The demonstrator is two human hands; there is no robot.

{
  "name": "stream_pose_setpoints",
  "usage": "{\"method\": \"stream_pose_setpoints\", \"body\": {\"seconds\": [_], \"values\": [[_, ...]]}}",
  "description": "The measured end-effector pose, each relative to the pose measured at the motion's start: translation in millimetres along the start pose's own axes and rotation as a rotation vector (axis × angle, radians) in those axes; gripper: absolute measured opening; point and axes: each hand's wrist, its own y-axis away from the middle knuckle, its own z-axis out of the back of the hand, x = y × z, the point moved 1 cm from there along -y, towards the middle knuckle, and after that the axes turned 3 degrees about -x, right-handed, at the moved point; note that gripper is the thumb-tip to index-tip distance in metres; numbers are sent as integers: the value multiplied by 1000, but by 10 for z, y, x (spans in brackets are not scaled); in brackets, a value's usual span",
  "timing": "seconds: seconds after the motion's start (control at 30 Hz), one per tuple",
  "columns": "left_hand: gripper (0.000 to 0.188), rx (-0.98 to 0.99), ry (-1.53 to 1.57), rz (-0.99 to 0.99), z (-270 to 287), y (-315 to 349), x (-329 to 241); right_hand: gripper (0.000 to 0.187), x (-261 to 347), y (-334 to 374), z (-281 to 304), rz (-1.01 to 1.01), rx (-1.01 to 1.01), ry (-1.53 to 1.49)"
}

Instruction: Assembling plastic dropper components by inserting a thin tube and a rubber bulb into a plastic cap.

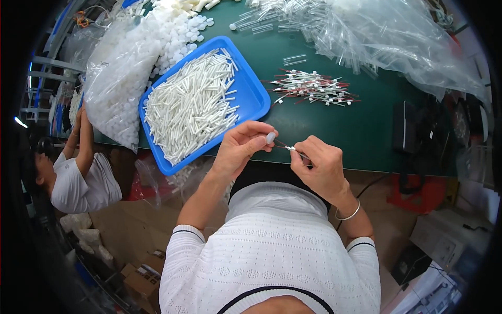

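Note:
Over the table's near edge, my left hand (235, 149) pinches a small translucent white plastic cap (270, 137) between thumb and fingers. Close to its right, my right hand (323, 163) grips a thin white rod with red wire (290, 148). The rod's wire end points at the cap; whether the two touch, I cannot tell. Beyond my hands lies a loose pile of white rods with red wires (316, 88). Left of it stands a blue tray (255, 97) heaped with short white sticks (191, 110).
White caps (180, 34) spill beside a full plastic bag (120, 68) at the far left. Clear tubes (261, 15) and a large clear bag (402, 42) cover the far right. A black box (403, 126) stands right. A co-worker (86, 183) reaches up at the left.

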Motion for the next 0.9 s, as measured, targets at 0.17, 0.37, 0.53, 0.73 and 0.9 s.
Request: {"method": "stream_pose_setpoints", "body": {"seconds": [0.17,0.37,0.53,0.73,0.9], "values": [[22,86,100,106,83,-10,51,8,-27,-7,28,-150,19,-171],[22,118,184,123,91,-14,97,9,-42,-3,37,-184,71,-180],[24,63,59,29,29,2,89,9,8,8,33,-137,49,-157],[27,62,-44,-78,-46,14,140,6,7,2,-17,-126,45,-179],[26,6,43,-31,-114,16,169,6,-31,18,-113,-40,28,-178]]}}
